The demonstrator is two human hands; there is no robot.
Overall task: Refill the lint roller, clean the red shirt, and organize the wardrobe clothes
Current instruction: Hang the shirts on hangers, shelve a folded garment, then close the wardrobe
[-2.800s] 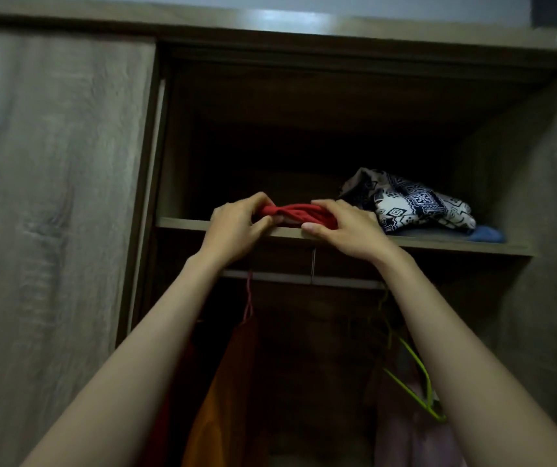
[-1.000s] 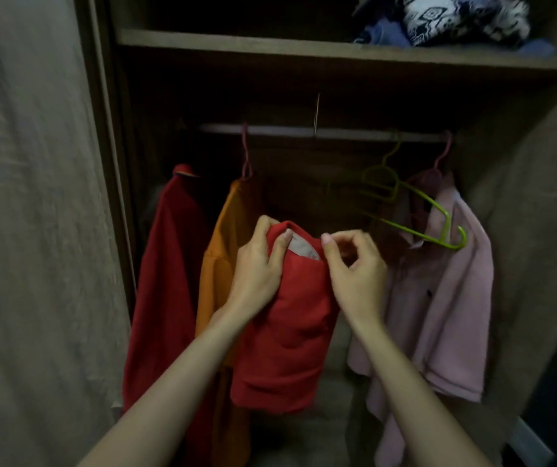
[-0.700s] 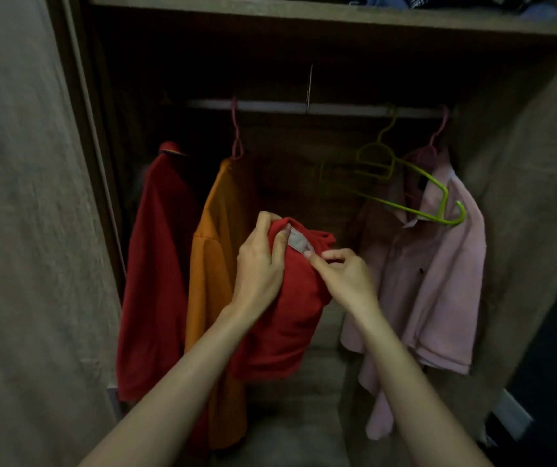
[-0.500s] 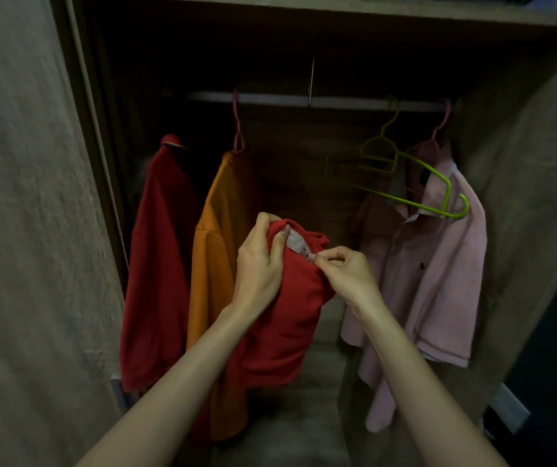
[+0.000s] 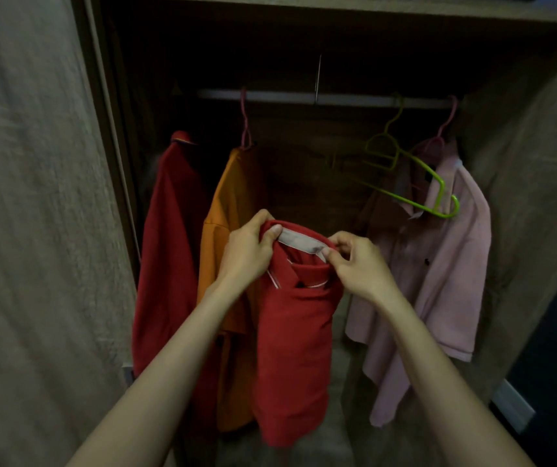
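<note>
Moved: right hand (image 5: 361, 266) rightward, shirt (image 5: 295, 348) collar (image 5: 299, 243) now spread.
Grip: left hand (image 5: 248, 252) and right hand each pinch a collar end, fingers curled.

arms: both extended forward | left hand (image 5: 248, 256) — gripping, fingers curled | right hand (image 5: 359, 266) — pinching

Dim light leaves the open wardrobe (image 5: 540, 146) mostly in shadow, and its back panel (image 5: 304, 170) is nearly black. A grey-brown wood-grain door (image 5: 34, 230) fills the left side. A shelf (image 5: 338, 3) runs across the top. Below it a pale metal rail (image 5: 354, 98) meets a thin bracket (image 5: 318, 72). At the lower right, a pale strip (image 5: 513, 411) edges a dark area.
</note>
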